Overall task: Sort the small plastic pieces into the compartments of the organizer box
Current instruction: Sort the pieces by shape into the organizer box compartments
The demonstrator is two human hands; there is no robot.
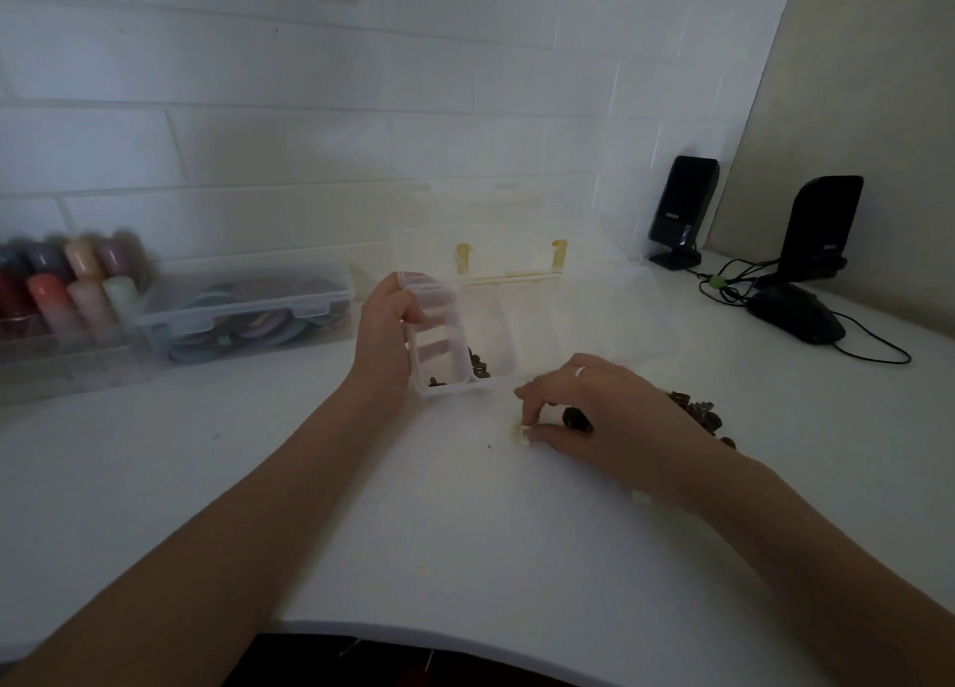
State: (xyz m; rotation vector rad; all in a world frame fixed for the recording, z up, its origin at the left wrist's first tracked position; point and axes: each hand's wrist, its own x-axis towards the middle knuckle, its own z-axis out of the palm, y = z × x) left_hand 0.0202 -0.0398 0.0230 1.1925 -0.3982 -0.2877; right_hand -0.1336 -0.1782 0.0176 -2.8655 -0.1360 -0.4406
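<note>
A clear plastic organizer box [504, 324] lies open on the white table, its lid leaning back against the wall. My left hand [385, 337] grips the box's left end wall. A few dark pieces [478, 366] lie in its front left compartments. Just in front of the box, my right hand [594, 417] rests on the table with thumb and forefinger pinched on a small pale yellow piece [519, 432]. A dark piece [574, 418] lies under the palm. A pile of dark pieces [697, 413] lies behind that hand. Another pale piece [641, 497] sits by my right wrist.
A closed clear case [248, 314] of coloured items and a rack of coloured bottles [67, 293] stand at the left by the wall. Two black speakers [682, 211] [821, 226], a black mouse [798, 314] and cables lie at the right. The table's front edge curves near me.
</note>
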